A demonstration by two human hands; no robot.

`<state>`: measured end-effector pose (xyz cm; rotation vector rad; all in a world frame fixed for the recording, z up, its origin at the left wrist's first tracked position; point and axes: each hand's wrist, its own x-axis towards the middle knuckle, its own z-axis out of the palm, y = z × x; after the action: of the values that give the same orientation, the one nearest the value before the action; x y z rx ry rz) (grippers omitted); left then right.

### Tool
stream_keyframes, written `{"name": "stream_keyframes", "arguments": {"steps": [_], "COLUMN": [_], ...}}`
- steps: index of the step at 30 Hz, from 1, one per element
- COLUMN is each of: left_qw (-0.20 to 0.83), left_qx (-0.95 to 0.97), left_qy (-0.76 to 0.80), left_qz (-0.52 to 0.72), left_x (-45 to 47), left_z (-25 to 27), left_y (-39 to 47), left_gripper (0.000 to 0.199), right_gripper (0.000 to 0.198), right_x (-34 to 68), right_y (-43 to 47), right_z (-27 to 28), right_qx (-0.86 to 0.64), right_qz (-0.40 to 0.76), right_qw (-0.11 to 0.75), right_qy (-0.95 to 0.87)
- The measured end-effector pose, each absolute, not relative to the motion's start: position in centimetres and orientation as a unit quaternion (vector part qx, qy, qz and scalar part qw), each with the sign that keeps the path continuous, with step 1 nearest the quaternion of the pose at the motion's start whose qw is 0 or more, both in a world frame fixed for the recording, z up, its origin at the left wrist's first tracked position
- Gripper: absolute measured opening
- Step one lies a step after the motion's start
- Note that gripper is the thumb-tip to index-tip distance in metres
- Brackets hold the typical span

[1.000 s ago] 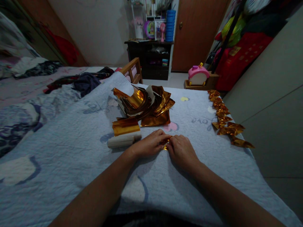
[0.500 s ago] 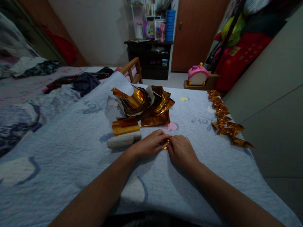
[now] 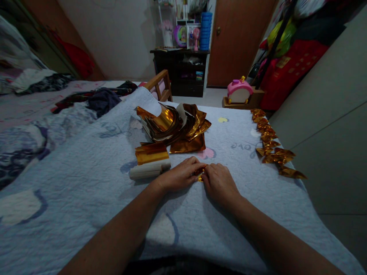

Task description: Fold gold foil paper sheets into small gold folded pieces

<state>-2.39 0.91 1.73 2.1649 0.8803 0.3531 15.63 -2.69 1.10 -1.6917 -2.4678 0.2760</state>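
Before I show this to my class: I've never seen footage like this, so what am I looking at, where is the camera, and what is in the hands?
There is no machine here. The camera sits on a person's head and looks forward and down, so the two bare arms reaching in from below are that person's own. The left hand and right hand meet over a small piece of gold foil and pinch it between the fingertips, pressed against a pale blue quilt. Most of the piece is hidden by the fingers. Beyond the hands lies a loose pile of gold foil sheets, with a white roll beside the left hand. Along the quilt's right edge runs a row of folded gold pieces. Furniture and a door stand behind.
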Motion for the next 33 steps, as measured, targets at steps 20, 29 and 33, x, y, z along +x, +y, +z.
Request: {"name": "stream_keyframes", "arguments": {"steps": [20, 29, 33], "left_qw": [0.366, 0.362, 0.357], "left_qx": [0.854, 0.855, 0.855], "left_qy": [0.34, 0.342, 0.342], "left_qz": [0.144, 0.147, 0.157], "left_x": [-2.5, -2.38, -2.42], "left_z": [1.39, 1.33, 1.04], "left_y": [0.88, 0.85, 0.86], "left_gripper": [0.04, 0.039, 0.039], "right_gripper": [0.02, 0.021, 0.02], "right_x": [15.6, 15.57, 15.55], "right_y": [-2.68, -2.54, -2.76], "right_z": [0.9, 0.79, 1.02], "right_qx": [-0.563, -0.566, -0.566], "right_qz": [0.081, 0.086, 0.085], "right_qw": [0.076, 0.072, 0.079], "right_qy": [-0.819, -0.817, -0.817]}}
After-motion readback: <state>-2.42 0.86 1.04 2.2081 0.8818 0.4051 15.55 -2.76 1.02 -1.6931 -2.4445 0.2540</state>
